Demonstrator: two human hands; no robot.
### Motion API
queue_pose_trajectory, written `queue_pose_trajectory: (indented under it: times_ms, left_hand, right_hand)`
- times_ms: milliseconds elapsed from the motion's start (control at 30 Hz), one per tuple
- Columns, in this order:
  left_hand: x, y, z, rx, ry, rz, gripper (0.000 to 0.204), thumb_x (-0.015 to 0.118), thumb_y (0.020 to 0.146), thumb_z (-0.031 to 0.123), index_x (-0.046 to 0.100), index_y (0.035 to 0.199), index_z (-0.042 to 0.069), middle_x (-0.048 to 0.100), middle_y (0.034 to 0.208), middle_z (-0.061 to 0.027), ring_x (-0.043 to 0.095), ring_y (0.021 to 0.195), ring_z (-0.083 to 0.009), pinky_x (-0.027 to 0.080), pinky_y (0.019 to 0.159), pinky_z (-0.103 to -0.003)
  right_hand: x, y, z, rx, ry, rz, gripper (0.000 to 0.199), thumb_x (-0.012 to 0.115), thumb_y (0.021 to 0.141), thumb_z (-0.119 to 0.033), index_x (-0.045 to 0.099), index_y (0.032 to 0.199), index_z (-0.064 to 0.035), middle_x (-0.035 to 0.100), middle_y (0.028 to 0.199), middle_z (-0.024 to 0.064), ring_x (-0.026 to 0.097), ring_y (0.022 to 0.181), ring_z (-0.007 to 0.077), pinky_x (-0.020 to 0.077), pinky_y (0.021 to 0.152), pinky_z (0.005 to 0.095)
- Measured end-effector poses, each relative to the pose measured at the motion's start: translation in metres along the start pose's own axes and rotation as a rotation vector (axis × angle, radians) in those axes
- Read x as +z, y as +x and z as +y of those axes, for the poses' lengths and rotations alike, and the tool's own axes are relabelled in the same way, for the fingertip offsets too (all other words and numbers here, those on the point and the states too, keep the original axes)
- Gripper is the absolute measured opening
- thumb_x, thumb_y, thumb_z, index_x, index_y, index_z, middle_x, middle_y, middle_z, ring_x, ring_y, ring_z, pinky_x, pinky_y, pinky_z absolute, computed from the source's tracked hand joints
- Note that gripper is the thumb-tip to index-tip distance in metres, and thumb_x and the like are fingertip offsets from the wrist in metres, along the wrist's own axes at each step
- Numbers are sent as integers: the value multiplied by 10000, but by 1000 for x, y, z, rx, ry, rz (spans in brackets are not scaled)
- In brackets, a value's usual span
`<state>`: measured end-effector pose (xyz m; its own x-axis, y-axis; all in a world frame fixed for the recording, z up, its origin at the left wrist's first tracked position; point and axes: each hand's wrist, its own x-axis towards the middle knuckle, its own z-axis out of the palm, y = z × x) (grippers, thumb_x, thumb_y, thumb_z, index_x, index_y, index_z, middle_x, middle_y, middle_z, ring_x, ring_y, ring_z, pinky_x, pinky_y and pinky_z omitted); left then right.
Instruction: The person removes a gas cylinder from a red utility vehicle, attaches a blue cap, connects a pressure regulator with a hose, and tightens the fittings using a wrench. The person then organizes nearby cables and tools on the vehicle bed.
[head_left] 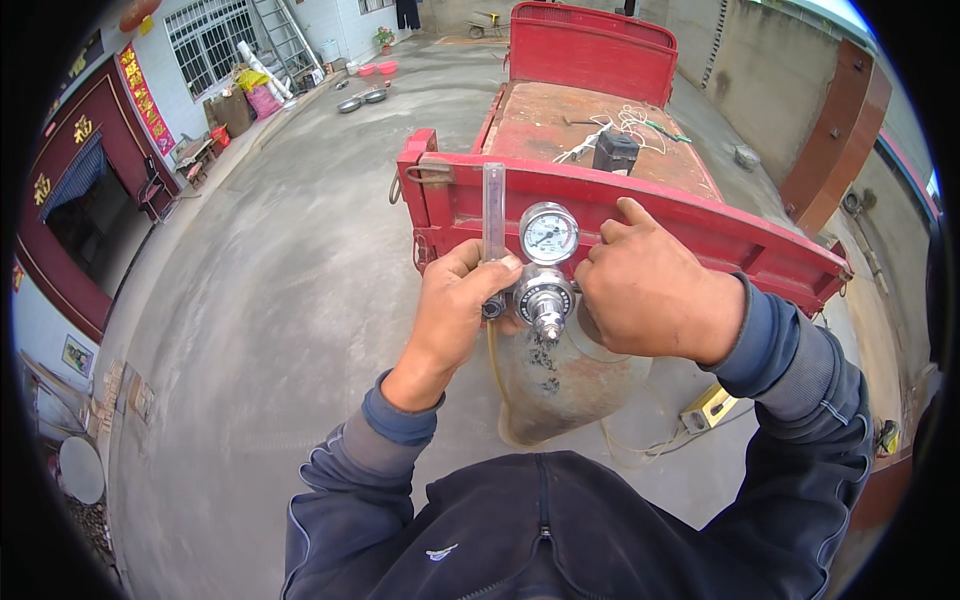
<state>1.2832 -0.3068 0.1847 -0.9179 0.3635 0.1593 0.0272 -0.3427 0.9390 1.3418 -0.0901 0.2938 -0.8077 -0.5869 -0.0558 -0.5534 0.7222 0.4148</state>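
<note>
- The grey gas cylinder (560,380) stood upright just in front of the person, its long axis vertical and neck pointing up.
- The regulator (543,295) already sat on the cylinder's neck; whether it was fully tightened could not be told.
- The left hand (452,310) was closed around the regulator's left side, at the foot of the clear flowmeter tube (493,212), which rose vertically.
- The right hand (650,290) cupped the right side, fingers curled.
- The round pressure gauge (549,233) faced the person.
- Beyond stood a red cart (600,190).
</note>
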Motion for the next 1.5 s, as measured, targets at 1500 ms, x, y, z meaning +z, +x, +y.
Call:
queue_pose_trajectory:
  times_ms: [1500]
  left_hand:
    - [-3,5,-1,-35,36,-8,327,729,994,277,685,1111,-24,738,925,-92,724,700,-150,591,536,-285]
  right_hand:
    - [15,-3,-12,51,-103,228,250,696,792,-191,759,911,20,746,857,150,679,990,339,378,1231,633]
